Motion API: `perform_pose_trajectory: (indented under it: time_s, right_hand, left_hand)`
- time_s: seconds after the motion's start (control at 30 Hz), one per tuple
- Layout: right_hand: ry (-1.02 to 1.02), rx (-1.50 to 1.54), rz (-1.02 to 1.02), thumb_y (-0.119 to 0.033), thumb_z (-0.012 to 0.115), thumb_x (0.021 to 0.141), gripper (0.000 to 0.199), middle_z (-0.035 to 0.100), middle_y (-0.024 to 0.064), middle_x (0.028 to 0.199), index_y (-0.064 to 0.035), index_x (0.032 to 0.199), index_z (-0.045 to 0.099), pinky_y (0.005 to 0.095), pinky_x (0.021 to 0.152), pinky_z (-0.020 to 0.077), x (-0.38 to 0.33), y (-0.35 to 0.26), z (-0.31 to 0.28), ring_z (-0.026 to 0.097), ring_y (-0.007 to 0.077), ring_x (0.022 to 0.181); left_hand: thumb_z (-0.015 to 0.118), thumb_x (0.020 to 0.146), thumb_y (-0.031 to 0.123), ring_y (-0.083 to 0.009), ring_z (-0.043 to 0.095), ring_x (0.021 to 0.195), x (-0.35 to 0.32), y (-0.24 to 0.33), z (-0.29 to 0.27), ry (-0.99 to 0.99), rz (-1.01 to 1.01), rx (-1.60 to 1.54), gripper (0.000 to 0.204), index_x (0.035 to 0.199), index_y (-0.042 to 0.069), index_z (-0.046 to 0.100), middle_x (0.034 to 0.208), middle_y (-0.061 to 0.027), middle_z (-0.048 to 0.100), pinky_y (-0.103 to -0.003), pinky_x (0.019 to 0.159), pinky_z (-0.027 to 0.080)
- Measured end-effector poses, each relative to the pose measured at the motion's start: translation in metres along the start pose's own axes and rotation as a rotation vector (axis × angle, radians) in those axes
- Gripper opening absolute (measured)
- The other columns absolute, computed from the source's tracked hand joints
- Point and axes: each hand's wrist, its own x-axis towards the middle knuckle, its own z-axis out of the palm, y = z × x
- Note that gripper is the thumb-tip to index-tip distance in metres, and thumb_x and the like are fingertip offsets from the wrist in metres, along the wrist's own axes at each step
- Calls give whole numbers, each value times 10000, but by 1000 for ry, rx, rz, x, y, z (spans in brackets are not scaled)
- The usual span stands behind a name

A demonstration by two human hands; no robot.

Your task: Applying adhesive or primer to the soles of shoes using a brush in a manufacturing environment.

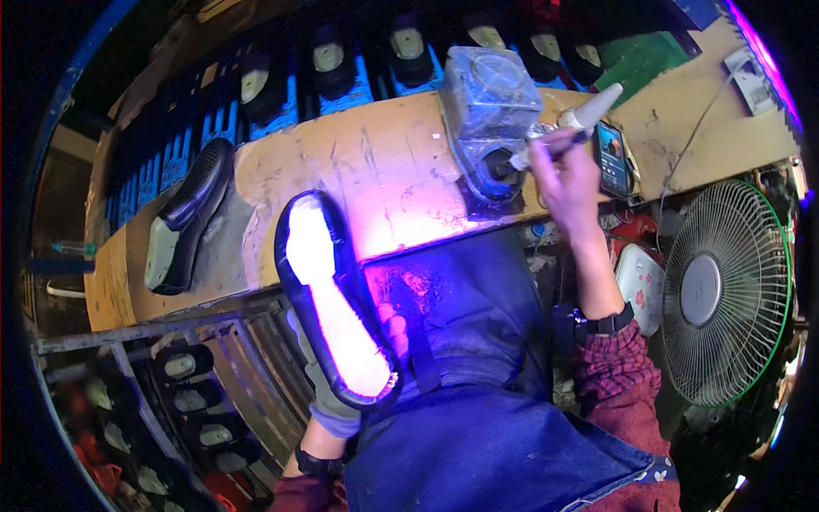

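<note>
My left hand grips a black shoe from behind, with its underside facing up. That underside glows white and violet under a strong light; the hand is mostly hidden behind it. My right hand is closed on a brush with a pale, tapered handle. The brush's lower end is at the dark round opening of a glue-smeared pot, below a cloudy plastic box. Another black shoe part with a pale patch rests on the bench at the left.
Cardboard covers the bench. Behind it, several shoes stand on a blue slatted rack. A phone lies beside my right hand. To the right stands a fan with a wire guard. More shoes sit on a lower-left rack.
</note>
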Motion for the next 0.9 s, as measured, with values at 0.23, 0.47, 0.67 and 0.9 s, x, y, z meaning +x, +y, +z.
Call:
perform_pose_trajectory:
  time_s: [0.23, 0.47, 0.67, 0.9]
  right_hand:
    - [38, 301, 276, -123, 588, 891, 112, 605, 44, 673, -21, 856, 557, 219, 514, 441, -11, 0, -8, 573, 81, 587]
    - [-265, 915, 487, -113, 512, 928, 78, 603, 71, 753, -39, 916, 487, 210, 487, 467, -46, -75, 11, 573, 102, 546]
    - [-412, 416, 272, -311, 626, 828, 329, 545, 112, 578, 4, 823, 535, 356, 491, 426, 5, -130, 79, 577, 215, 521]
    - [-273, 484, 192, -284, 627, 821, 288, 570, 134, 603, -14, 763, 545, 367, 536, 459, 19, -130, 93, 615, 270, 575]
  left_hand:
    - [433, 933, 465, -174, 605, 965, 6, 4, 12, 234, -29, 3, 508, 1259, 77, 462, 1120, -71, 584, -332, 854, 506]
    - [441, 929, 473, -181, 623, 910, 18, 4, -11, 235, 89, 447, 505, 1266, 98, 461, 1067, -68, 603, -328, 788, 528]
    - [590, 862, 456, -104, 604, 799, 22, 7, 5, 292, 156, 435, 513, 1147, 42, 490, 936, -32, 593, -252, 711, 520]
    - [485, 920, 442, -116, 590, 920, 19, 6, -4, 300, 108, 460, 477, 1223, 73, 477, 1069, -29, 581, -270, 799, 493]
